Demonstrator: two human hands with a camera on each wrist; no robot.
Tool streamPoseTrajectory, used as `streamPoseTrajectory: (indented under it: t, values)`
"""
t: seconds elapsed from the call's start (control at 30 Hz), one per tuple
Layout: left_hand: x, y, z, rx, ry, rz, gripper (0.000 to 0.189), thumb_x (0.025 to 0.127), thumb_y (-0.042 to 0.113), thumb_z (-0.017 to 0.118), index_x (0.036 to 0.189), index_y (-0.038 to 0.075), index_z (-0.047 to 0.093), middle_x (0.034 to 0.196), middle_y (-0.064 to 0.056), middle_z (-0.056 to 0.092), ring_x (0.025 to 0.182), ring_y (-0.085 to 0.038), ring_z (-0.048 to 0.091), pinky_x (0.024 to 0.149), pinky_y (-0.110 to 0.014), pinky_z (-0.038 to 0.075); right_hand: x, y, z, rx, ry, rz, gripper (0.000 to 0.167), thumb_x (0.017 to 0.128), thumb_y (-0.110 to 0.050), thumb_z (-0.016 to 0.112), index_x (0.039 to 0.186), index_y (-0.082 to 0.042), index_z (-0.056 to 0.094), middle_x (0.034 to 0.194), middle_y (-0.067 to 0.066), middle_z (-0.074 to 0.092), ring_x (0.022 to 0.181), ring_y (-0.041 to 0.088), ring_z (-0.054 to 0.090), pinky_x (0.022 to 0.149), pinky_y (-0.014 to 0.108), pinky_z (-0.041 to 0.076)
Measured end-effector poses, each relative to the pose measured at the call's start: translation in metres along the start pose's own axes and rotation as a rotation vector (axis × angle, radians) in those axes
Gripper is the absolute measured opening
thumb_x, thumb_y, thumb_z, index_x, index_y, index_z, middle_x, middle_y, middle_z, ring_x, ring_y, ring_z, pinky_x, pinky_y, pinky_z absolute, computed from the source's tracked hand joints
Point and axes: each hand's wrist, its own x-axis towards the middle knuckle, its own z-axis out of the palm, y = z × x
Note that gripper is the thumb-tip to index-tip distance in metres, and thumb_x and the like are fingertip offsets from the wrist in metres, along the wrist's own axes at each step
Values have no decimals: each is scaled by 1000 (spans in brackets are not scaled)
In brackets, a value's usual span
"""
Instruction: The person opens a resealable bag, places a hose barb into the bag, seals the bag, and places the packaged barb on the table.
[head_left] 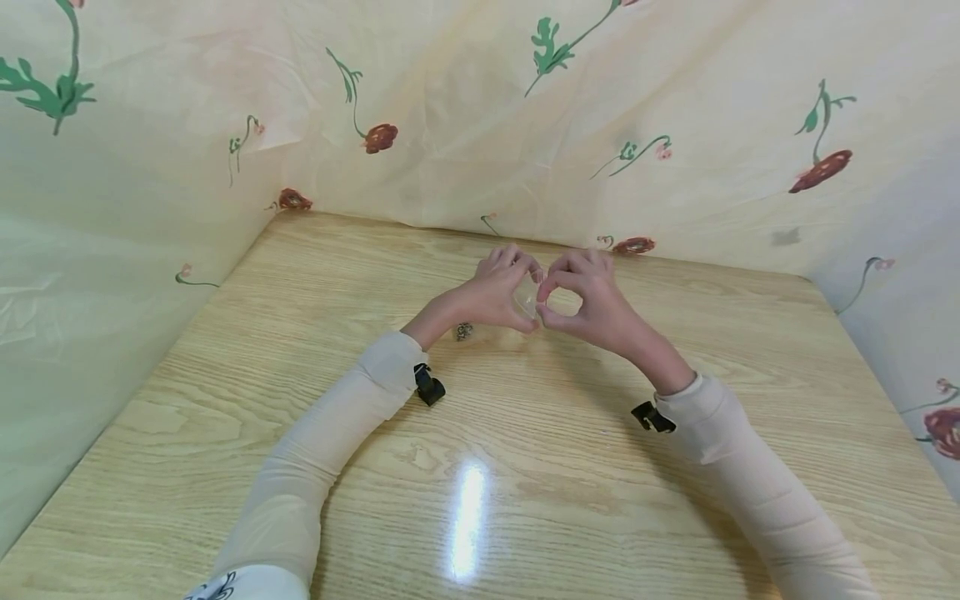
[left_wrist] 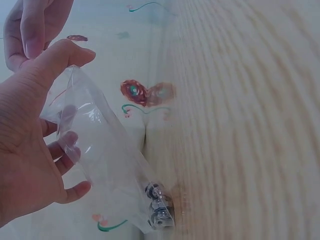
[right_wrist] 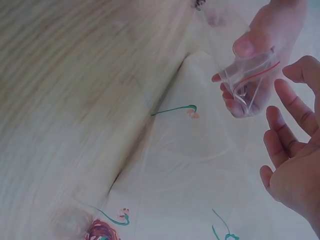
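Observation:
My left hand (head_left: 498,292) holds a clear zip bag (left_wrist: 107,145) near its mouth, with the thumb on one side and the fingers behind the plastic. A red line runs along the mouth in the right wrist view. Small shiny metal parts (left_wrist: 161,206), which look like nuts, are gathered in the bag's bottom corner, low by the tabletop. Beside the mouth is my right hand (head_left: 592,304), its thumb and index finger bent toward each other with a gap between the tips. The other fingers (right_wrist: 280,145) are loosely bent, and nothing shows in that hand.
A wood-grain table (head_left: 360,492) lies under both arms, with a bright light reflection near the front. Pale flower-patterned sheeting (head_left: 465,108) rises along its back and sides. Each sleeve cuff carries a black strap clip (head_left: 429,385).

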Motion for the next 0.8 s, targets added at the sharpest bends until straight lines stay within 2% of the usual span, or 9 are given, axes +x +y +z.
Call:
streamPoseTrajectory:
  t: [0.23, 0.5, 0.8]
  values:
    - [0, -2, 1, 27, 33, -6, 64, 82, 46, 77, 129, 12, 48, 128, -11, 39, 112, -27, 32, 91, -39, 28, -9, -4, 5, -22, 14, -3, 10, 79, -6, 79, 81, -12, 71, 95, 12, 64, 92, 30, 44, 91, 52, 29]
    - [1, 0, 0, 48, 62, -45, 66, 79, 48, 80, 126, 16, 47, 129, -9, 38, 114, -28, 34, 94, -42, 31, -12, -4, 11, -117, 65, -26, 15, 77, -7, 84, 77, -6, 69, 87, 12, 63, 83, 30, 47, 84, 48, 35]
    - [1, 2, 0, 95, 119, -87, 70, 77, 48, 82, 126, 12, 47, 128, -10, 41, 113, -27, 37, 98, -44, 35, -10, -7, 13, -163, 77, 53, 16, 79, -12, 86, 76, -6, 70, 88, 12, 65, 84, 31, 50, 83, 50, 37]
